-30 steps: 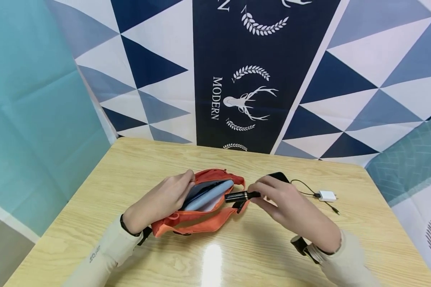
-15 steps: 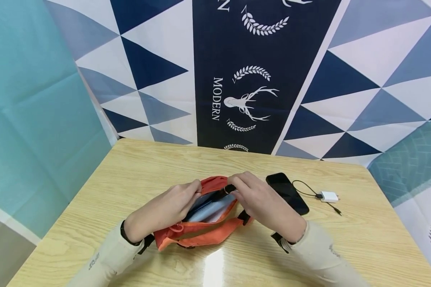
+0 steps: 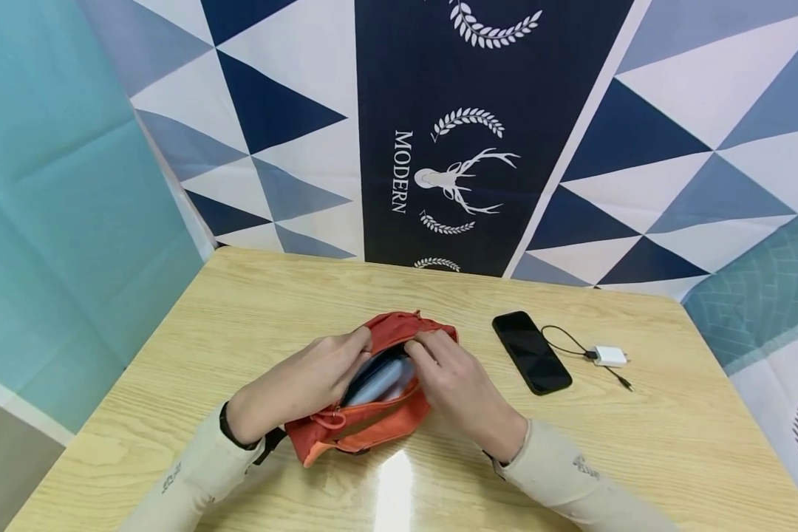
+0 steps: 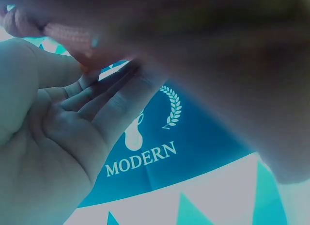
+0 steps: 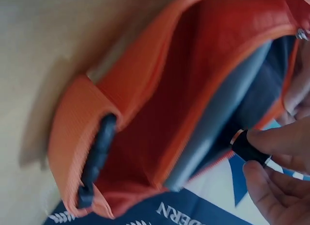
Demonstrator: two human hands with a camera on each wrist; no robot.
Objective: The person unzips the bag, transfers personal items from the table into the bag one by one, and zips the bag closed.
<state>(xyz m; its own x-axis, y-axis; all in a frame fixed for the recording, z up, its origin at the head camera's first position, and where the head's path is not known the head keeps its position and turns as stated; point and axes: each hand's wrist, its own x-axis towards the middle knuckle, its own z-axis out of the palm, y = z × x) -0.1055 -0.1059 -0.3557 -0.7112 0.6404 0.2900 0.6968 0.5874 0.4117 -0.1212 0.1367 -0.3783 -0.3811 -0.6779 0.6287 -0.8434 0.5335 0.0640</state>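
Note:
A red and orange waist bag point(image 3: 392, 325) sits on the table with its zipped mouth spread wide. My left hand point(image 3: 306, 373) pinches the far-left edge of the opening between thumb and fingers. At the right end of the mouth, my right hand point(image 3: 455, 380) reaches in. Its thumb and fingertips pinch a black lipstick tube point(image 5: 250, 148) with a gold ring, as the right wrist view shows; the tube's lower end is lost in the dark interior. A flat light-blue item point(image 3: 377, 384) stands inside along the near wall, with something dark behind it.
Right of the bag a black smartphone point(image 3: 532, 351) lies on the wooden table point(image 3: 273, 295). Beyond it are a white charger plug point(image 3: 608, 356) and a thin black cable point(image 3: 561, 341). The bag's orange strap carries a black buckle point(image 5: 97, 159). A patterned cloth point(image 3: 292, 185) hangs behind.
My right hand has moved left from beside the bag, carrying the lipstick into its mouth, and the phone has come into full view. My left hand keeps its grip on the edge.

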